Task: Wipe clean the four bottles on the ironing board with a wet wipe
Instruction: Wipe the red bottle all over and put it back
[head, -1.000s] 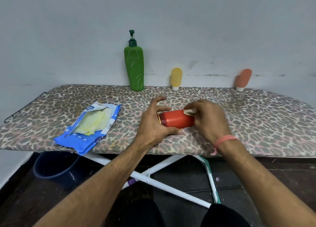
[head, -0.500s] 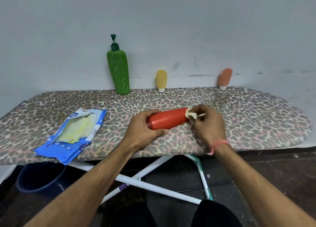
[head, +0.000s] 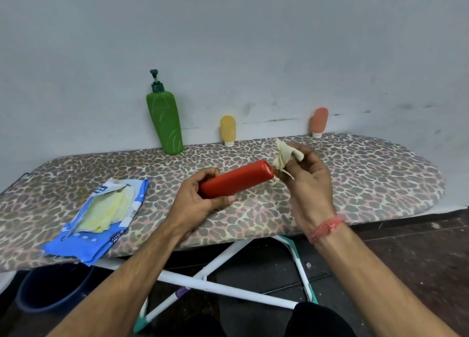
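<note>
At the left near edge of the ironing board (head: 380, 184), a blue wet-wipe pack (head: 99, 217) lies flat and torn open, with pale yellow wipes showing inside; white lettering is printed on it, but only fragments can be seen and no word can be read. Below the board's left end a dark blue bucket (head: 50, 288) is seen on the floor. Against the far wall a green pump bottle (head: 165, 123) is stood upright, with pale curved streaks on its body. To its right a small yellow bottle (head: 228, 129) is stood on its white cap. In the middle, a red bottle (head: 236, 179) is held tilted above the leopard-print cover, its far end raised to the right; it is smooth, glossy and unlabelled. Its near end is gripped by the left hand (head: 198, 204). A crumpled pale wet wipe (head: 284, 159) is pinched in the right hand (head: 309, 181), just beside the bottle's far end. A reddish thread band (head: 326, 227) is worn on the right wrist. At far right a small orange bottle (head: 319, 120) is stood on its white cap.
</note>
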